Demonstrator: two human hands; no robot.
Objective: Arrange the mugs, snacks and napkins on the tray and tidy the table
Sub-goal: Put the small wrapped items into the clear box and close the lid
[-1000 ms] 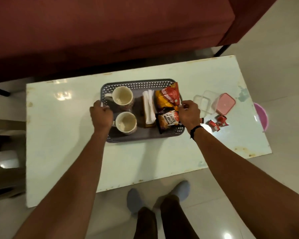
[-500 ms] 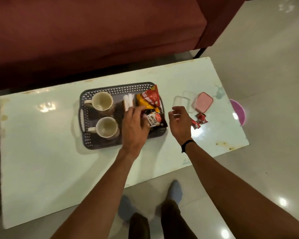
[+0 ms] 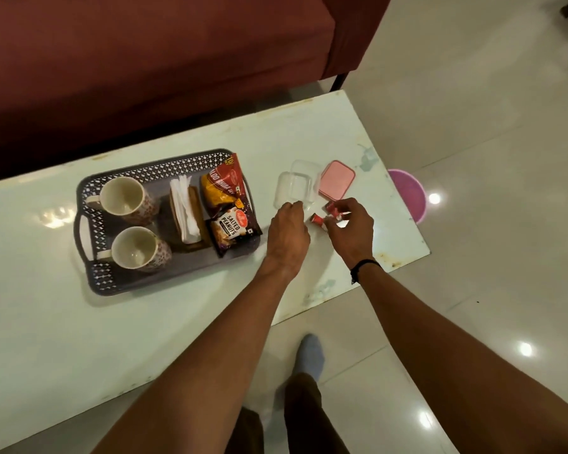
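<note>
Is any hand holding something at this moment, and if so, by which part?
The right hand pinches a small red sachet by its near end with the fingertips. The left hand reaches to the clear container; whether it grips the near rim cannot be told.

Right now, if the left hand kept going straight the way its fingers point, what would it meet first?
Probably the clear plastic container: the left hand points up-table, fingertips right at its near edge. Whether they already touch it cannot be told.

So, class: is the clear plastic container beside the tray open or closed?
Open. The clear container has no cover on it; its pink lid lies separately on the table beside it.
</note>
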